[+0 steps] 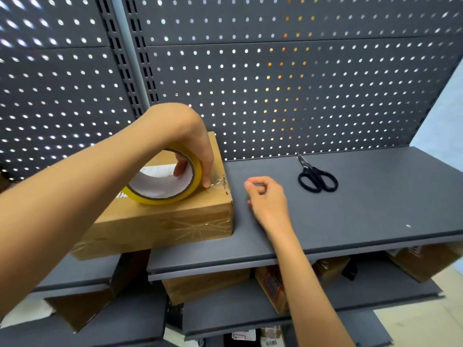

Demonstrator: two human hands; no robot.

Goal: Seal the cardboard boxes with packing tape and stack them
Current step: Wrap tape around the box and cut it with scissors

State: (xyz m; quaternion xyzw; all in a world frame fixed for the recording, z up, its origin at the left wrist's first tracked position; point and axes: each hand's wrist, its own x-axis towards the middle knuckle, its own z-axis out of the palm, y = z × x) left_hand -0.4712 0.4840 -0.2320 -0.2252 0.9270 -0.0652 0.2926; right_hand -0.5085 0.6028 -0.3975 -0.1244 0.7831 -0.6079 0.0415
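Brown cardboard box (160, 221) sitting on the grey shelf (350, 216), at about 9 o'clock from the shelf's middle, near edge jutting past the shelf front. Clear tape already wrinkled across the front face and over the right end of the top. Yellow roll of packing tape (162, 194) standing tilted on the box top, gripped by the left hand (185, 141): thumb hooked inside the core, fingers curled over the outer rim, 1 fingertip pressed down on the tape end at the box's 3 o'clock edge. Right hand (268, 199) hovering above the shelf just beside the box's right end, thumb and forefinger loosely curled together and holding nothing. Black scissors (317, 179) lying closed on the shelf at 2 o'clock from the right hand, well apart from the box. More cardboard boxes (205, 284) visible on the lower shelves.

Step in hand, by the look of it: sealing, with a strip anchored at the right edge of the top. Next move probably calling for a pull of the roll toward 9 o'clock along the seam, the anchored end kept pinned, then a reach for the scissors to cut. Stacking not yet begun for this box.
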